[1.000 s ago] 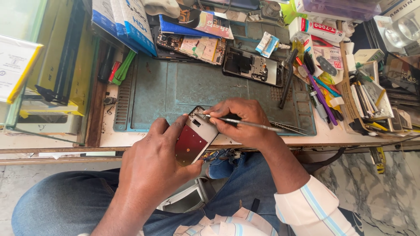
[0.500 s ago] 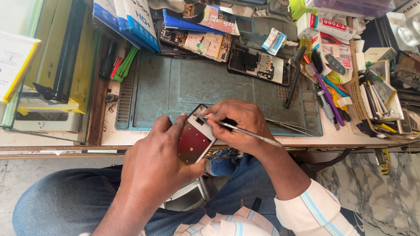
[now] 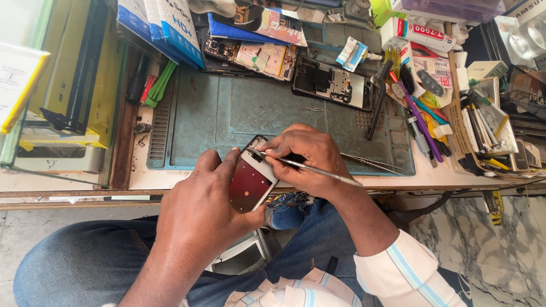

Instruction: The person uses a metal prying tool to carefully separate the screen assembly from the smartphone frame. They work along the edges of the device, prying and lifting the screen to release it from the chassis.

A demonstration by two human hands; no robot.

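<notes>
The left hand point(image 3: 199, 210) has its fingers wrapped round an opened phone point(image 3: 252, 177), thumb along the near edge and fingertips curled over the far side, so that the dark red inner face of the phone shows between them, tilted up over the front edge of the worktop point(image 3: 142, 179). The right hand point(image 3: 304, 156) sits just beyond the left fingers, its fingers pinched shut on a thin metal tool point(image 3: 310, 167) held like a pen; the tool's tip meets the phone's upper corner, right beside the left fingertips, though whether it is a pair of tweezers or a fine screwdriver is hard to tell from here. Its shaft runs back over the right wrist. Beyond the right knuckles lies a blue-green work mat point(image 3: 239, 108), and at the mat's far side, well apart from both hands, rests a second dismantled phone point(image 3: 333, 85) with its circuit parts exposed. To the outer side of the right fingers a clutter of pens and hand tools point(image 3: 418, 122) spreads across the worktop. Below both hands are the person's knees in blue jeans point(image 3: 85, 261).
</notes>
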